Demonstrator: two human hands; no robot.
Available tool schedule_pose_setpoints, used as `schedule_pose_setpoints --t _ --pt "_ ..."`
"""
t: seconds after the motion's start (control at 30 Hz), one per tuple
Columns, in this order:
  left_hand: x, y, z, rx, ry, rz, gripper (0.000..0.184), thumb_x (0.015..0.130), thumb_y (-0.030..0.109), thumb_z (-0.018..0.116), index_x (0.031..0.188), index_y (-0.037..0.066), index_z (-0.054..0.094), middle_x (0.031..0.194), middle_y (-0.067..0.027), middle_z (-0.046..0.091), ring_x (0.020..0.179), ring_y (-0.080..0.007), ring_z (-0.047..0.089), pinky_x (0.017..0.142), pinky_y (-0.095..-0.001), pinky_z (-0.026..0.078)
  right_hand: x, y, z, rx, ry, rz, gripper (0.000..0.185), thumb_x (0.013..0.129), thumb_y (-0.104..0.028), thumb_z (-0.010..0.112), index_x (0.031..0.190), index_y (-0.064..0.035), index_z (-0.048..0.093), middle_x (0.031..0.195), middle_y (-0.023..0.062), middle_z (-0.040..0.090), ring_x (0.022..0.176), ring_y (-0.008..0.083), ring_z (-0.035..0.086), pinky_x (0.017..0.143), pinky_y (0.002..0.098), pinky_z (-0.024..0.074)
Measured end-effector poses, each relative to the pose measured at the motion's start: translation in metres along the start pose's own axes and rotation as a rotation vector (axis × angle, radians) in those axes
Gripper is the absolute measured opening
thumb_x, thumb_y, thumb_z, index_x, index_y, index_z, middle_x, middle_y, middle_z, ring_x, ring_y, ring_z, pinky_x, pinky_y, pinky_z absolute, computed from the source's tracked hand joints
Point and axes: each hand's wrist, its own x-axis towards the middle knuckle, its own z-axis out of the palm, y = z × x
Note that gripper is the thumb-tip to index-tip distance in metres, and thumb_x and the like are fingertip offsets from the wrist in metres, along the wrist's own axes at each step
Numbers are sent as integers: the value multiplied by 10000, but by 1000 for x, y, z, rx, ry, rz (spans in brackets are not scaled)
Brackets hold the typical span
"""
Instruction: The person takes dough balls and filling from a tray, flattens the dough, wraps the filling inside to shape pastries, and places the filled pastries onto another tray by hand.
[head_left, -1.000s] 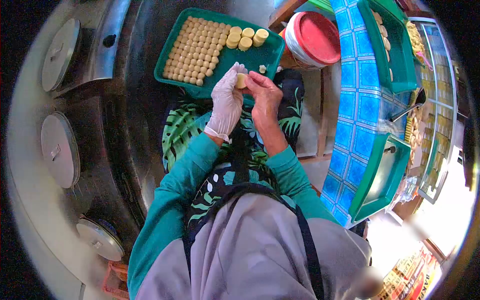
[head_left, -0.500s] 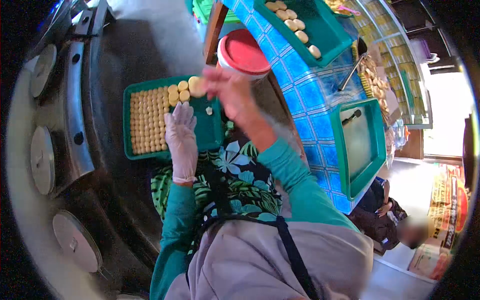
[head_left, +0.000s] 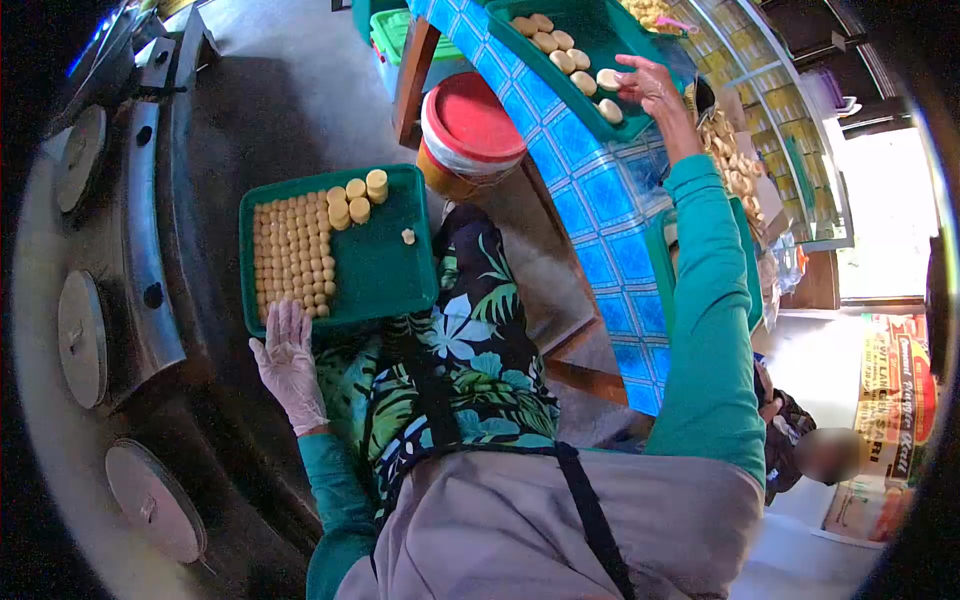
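My left hand (head_left: 289,370), in a clear glove, is spread at the near edge of a green tray (head_left: 390,300) and holds nothing. That tray carries rows of small dough balls (head_left: 290,250), stacked yellow dough discs (head_left: 358,190) and a small pale scrap (head_left: 408,236). At the upper right my bare right hand (head_left: 648,85) has its fingers on a pale round piece (head_left: 608,79) in a second green tray (head_left: 640,40). More round pieces (head_left: 562,61) lie in that tray beside it.
A red-lidded bucket (head_left: 475,118) stands between the first tray and the blue checked table (head_left: 600,235). Another green tray (head_left: 741,230) is partly behind my right arm. Round metal lids (head_left: 82,338) line the left side. A seated person (head_left: 785,430) is at lower right.
My right hand has gone from the first tray to the round pieces on the table, with a flattened piece now at its fingers. My left hand has drawn back to the tray's near edge.
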Motion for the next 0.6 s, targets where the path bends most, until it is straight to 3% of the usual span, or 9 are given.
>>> schedule_pose_setpoints --t 0.1,0.27,0.37,0.43,0.53,0.6 --pt "-1 -3 -6 -47 -2 18 718 1002 447 406 1443 -98 250 1529 -260 230 1437 -379 195 1184 -497 187 0 4 16 -21 53 -18 456 799 -1 688 1241 -63 596 971 112 697 746 179 668 565 325 551" --pt "0 -3 -15 -109 2 27 733 997 446 420 1447 -102 232 1531 -259 226 1437 -381 194 1183 -517 168 4 0 30 -102 165 -53 397 801 5 654 1193 -58 638 923 89 702 683 157 645 533 262 506" --pt "1 -3 -16 -86 25 56 744 991 450 431 1446 -103 231 1531 -259 227 1438 -382 192 1180 -526 168 9 5 27 -508 229 -246 369 768 -5 651 1135 -36 667 859 81 703 645 151 637 509 262 492" --pt "2 -2 -18 -115 -21 35 753 986 454 442 1447 -103 231 1531 -261 226 1436 -383 196 1182 -522 162 -2 4 30 -258 264 -134 247 782 -109 633 1004 -44 719 853 133 723 733 239 686 570 357 541" --pt "3 -4 -11 -111 37 53 733 997 453 405 1452 -94 227 1536 -254 219 1440 -382 185 1185 -524 141 4 -2 23 -111 175 -10 244 782 -137 590 965 -66 734 898 140 725 792 280 691 674 396 545" --pt "5 -7 -7 -140 30 52 721 1003 452 382 1456 -86 227 1540 -247 215 1443 -379 177 1186 -524 131 14 -5 13 -899 237 -481 289 765 -165 576 1001 -95 727 914 133 718 855 310 680 763 410 534"
